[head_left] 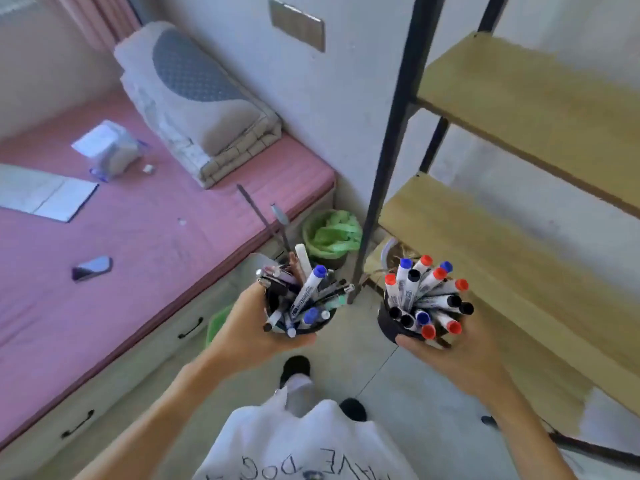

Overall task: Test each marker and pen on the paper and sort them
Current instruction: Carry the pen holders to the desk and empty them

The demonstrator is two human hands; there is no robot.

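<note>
My left hand (249, 327) grips a black cup (304, 330) from below, crammed with several pens and a few blue-capped markers (308, 292). My right hand (450, 355) grips a second black cup (389, 325) full of several white markers (424, 296) with red, blue and black caps. Both cups are held at waist height over the floor, a little apart. A white sheet of paper (45, 195) lies on the pink bed at the far left, well away from both hands.
The pink bed (156, 220) fills the left, with a folded quilt (194, 98), a phone (91, 268) and a plastic box (110, 150) on it. Wooden shelves (519, 216) on a black frame stand at the right. A green-lined bin (330, 233) sits between them.
</note>
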